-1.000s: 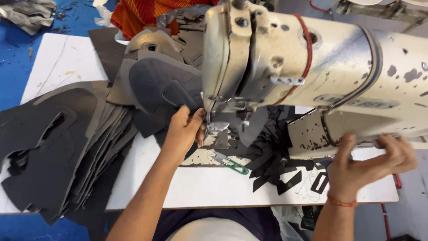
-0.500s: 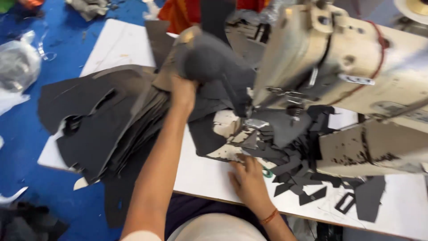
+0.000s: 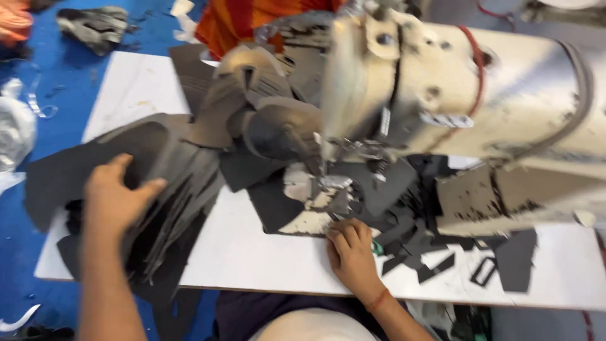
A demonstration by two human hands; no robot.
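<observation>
Blue floor [image 3: 38, 252] all around; white table [image 3: 265, 252] in front of me, its near edge against my lap.

Sewing machine [image 3: 480, 107]: cream, chipped paint, fills the right half of the view, arm running off to the right. Its needle end [image 3: 325, 158] stands over the table's middle.

Stack [image 3: 170, 189] of dark cut pieces: fanned out across the left end of the table, some overhanging the near edge. More pieces, tan and grey, heaped behind it against the machine head.

Orange striped cloth [image 3: 252, 19] lies beyond the table, at the top of the view. Crumpled white plastic [image 3: 16, 132] on the floor, far left.

Dark offcuts [image 3: 429, 246]: strips and small shapes scattered under the machine arm, right of my right hand.

My left hand [image 3: 117, 202]: open, fingers spread, palm down on the stack, thumb out towards the machine. Touching the top piece, not gripping it.

My right hand [image 3: 350, 256]: on the table near the front edge, just below the needle. Fingers curled, tips pressed at the edge of a dark piece [image 3: 278, 208] that lies under the foot. Something green [image 3: 377, 248] shows just beside the knuckles; the blur is too strong to tell what it is, or whether I pinch it. Orange thread band [image 3: 379, 300] round the wrist.
</observation>
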